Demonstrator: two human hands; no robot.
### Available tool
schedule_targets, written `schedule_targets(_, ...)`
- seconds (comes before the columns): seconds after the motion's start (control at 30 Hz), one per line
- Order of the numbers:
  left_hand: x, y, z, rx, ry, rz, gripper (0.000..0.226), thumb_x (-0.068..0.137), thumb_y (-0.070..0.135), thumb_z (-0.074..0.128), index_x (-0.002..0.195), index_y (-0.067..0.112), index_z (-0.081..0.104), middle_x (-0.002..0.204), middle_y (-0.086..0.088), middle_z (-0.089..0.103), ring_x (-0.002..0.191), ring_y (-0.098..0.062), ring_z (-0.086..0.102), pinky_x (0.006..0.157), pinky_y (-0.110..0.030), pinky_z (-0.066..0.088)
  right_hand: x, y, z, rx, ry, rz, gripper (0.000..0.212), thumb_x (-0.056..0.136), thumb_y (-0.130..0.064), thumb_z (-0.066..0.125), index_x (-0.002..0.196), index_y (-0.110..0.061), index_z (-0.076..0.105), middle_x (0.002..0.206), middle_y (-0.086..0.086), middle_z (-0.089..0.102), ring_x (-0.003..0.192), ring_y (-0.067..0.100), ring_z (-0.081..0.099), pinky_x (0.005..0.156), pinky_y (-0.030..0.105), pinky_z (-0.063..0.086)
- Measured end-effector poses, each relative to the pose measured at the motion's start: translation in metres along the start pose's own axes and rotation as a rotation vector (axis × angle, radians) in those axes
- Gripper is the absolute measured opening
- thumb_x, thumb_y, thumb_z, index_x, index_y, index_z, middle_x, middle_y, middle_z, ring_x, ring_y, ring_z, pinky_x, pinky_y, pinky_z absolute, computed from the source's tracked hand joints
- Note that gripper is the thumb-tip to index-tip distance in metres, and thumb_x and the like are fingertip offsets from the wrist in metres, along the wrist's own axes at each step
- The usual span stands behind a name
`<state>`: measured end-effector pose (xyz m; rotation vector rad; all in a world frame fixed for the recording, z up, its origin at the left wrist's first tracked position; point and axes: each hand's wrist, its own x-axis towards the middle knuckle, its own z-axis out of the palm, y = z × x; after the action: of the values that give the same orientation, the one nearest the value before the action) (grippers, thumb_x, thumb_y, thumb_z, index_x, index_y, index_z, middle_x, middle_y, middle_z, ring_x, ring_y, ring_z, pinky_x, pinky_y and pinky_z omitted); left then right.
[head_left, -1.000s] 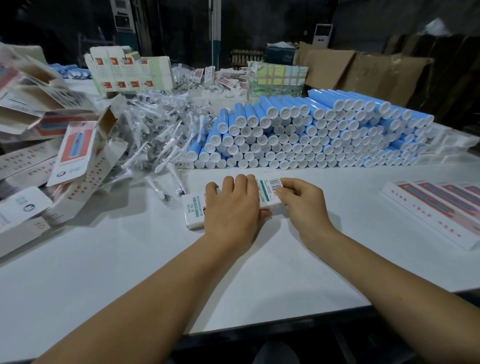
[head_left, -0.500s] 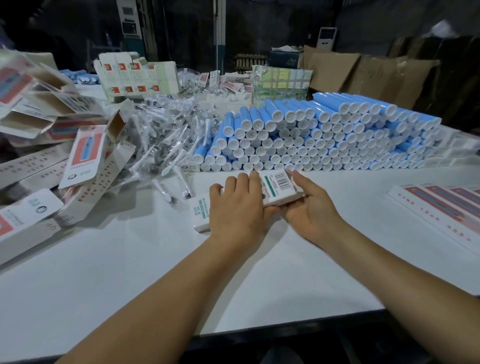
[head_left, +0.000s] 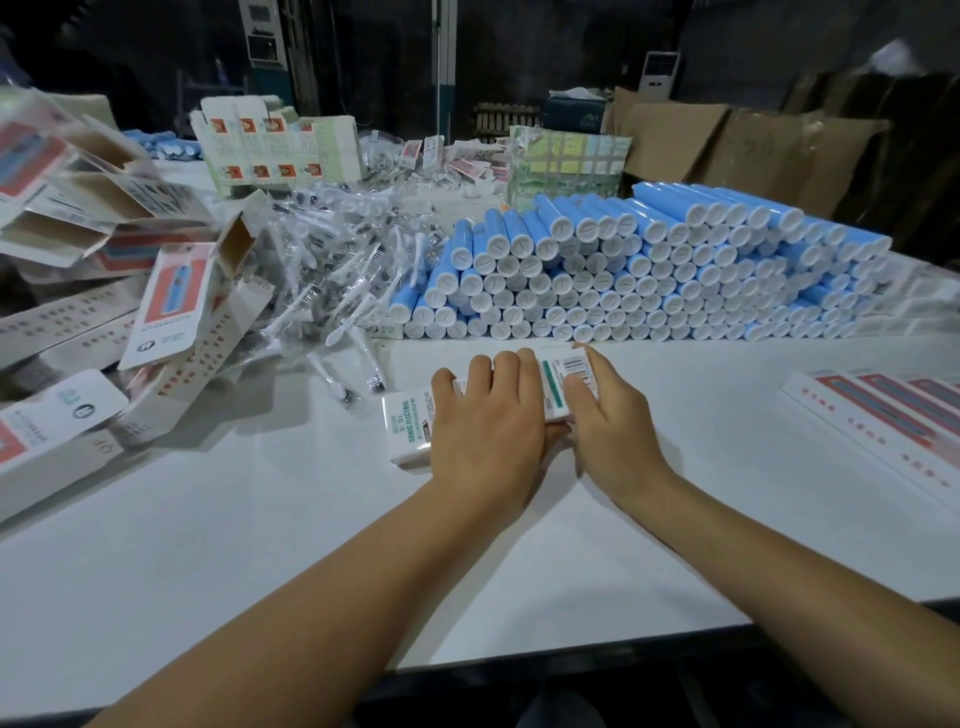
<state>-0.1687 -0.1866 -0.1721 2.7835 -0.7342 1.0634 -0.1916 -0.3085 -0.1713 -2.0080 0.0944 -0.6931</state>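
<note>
We hold the box (head_left: 408, 423) on the worktop (head_left: 260, 519) just before the stacked blue tubes (head_left: 649, 270): left hand (head_left: 483, 421) curled over its middle, right hand (head_left: 613, 421) pinching the barcode end. A slipping right grip could crease that end flap or knock the blue tubes. Half a second ago the barcode showed whole; now our thumb covers part
</note>
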Motion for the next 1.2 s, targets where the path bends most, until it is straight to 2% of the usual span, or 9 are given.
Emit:
schedule_targets(0.13,0.001,-0.001,0.002,-0.038,-0.075,-0.019,0.07,0.085,0.06,0.054,0.128,0.007,0.048,0.11,-0.006,0.056,0.096,-0.028,0.052,0.084,-0.045,0.04,0.007,0.001,-0.008,0.774,-0.107,0.339,0.036,0.101,-0.025,0.035,0.107,-0.007,0.065,0.099,0.01,0.073,0.095,0.021,0.068,0.078,0.031,0.057)
schedule_targets(0.2,0.002,-0.003,0.002,-0.048,-0.073,-0.027,0.07,0.085,0.061,0.053,0.13,0.008,0.047,0.113,-0.005,0.056,0.098,-0.027,0.052,0.087,-0.045,0.039,0.01,0.0,-0.012,0.881,-0.131,0.36,0.035,0.1,-0.023,0.037,0.106,-0.004,0.066,0.102,0.015,0.072,0.098,0.026,0.068,0.076,0.034,0.058)
schedule_targets(0.3,0.002,-0.004,0.003,-0.073,-0.077,-0.013,0.071,0.088,0.061,0.048,0.135,0.009,0.043,0.119,-0.005,0.053,0.102,-0.027,0.049,0.089,-0.044,0.035,0.01,0.001,-0.012,0.828,-0.088,0.32,0.026,0.099,-0.019,0.046,0.112,-0.006,0.064,0.099,0.012,0.073,0.095,0.024,0.069,0.069,0.031,0.057)
schedule_targets(0.5,0.002,-0.006,0.002,-0.124,-0.067,0.007,0.072,0.088,0.061,0.047,0.138,0.009,0.04,0.123,-0.005,0.052,0.107,-0.027,0.048,0.092,-0.044,0.033,0.01,0.003,-0.015,0.771,-0.053,0.279,0.031,0.1,-0.01,0.04,0.125,-0.015,0.056,0.1,0.004,0.074,0.095,0.02,0.07,0.069,0.03,0.057)
schedule_targets(0.67,0.001,-0.006,0.001,-0.085,-0.065,0.026,0.071,0.087,0.062,0.046,0.133,0.008,0.045,0.118,-0.005,0.055,0.101,-0.027,0.05,0.087,-0.044,0.036,0.008,0.003,-0.012,0.744,-0.031,0.292,0.033,0.098,-0.008,0.04,0.112,-0.026,0.063,0.097,0.0,0.074,0.089,0.016,0.071,0.066,0.029,0.057)
schedule_targets(0.97,0.001,0.005,0.0,-0.043,-0.058,0.037,0.076,0.086,0.067,0.046,0.131,0.006,0.048,0.11,-0.006,0.057,0.095,-0.028,0.052,0.082,-0.044,0.041,0.008,0.002,-0.006,0.813,0.056,0.34,0.027,0.096,-0.019,0.046,0.097,-0.024,0.073,0.088,0.004,0.074,0.081,0.017,0.07,0.065,0.029,0.056)
schedule_targets(1.07,0.001,0.002,0.0,-0.03,-0.036,0.04,0.072,0.086,0.063,0.05,0.129,0.006,0.051,0.108,-0.007,0.058,0.093,-0.028,0.054,0.08,-0.042,0.041,0.005,0.008,-0.004,0.625,0.024,0.247,0.033,0.099,-0.016,0.04,0.12,-0.032,0.06,0.092,-0.005,0.072,0.081,0.007,0.068,0.07,0.025,0.054)
schedule_targets(1.13,0.001,0.0,0.001,-0.042,-0.045,0.023,0.07,0.087,0.062,0.05,0.13,0.006,0.049,0.11,-0.006,0.057,0.095,-0.027,0.052,0.081,-0.043,0.04,0.005,0.009,-0.004,0.537,-0.013,0.215,0.044,0.099,-0.013,0.043,0.141,-0.025,0.043,0.099,-0.009,0.068,0.082,0.003,0.068,0.07,0.021,0.052)
schedule_targets(1.2,0.003,-0.001,0.003,-0.05,-0.071,-0.018,0.071,0.088,0.061,0.049,0.134,0.007,0.043,0.115,-0.006,0.054,0.099,-0.027,0.05,0.083,-0.044,0.037,0.004,0.007,-0.004,0.467,-0.007,0.192,0.047,0.098,-0.013,0.048,0.143,-0.02,0.041,0.1,-0.012,0.067,0.085,0.002,0.068,0.07,0.018,0.053)
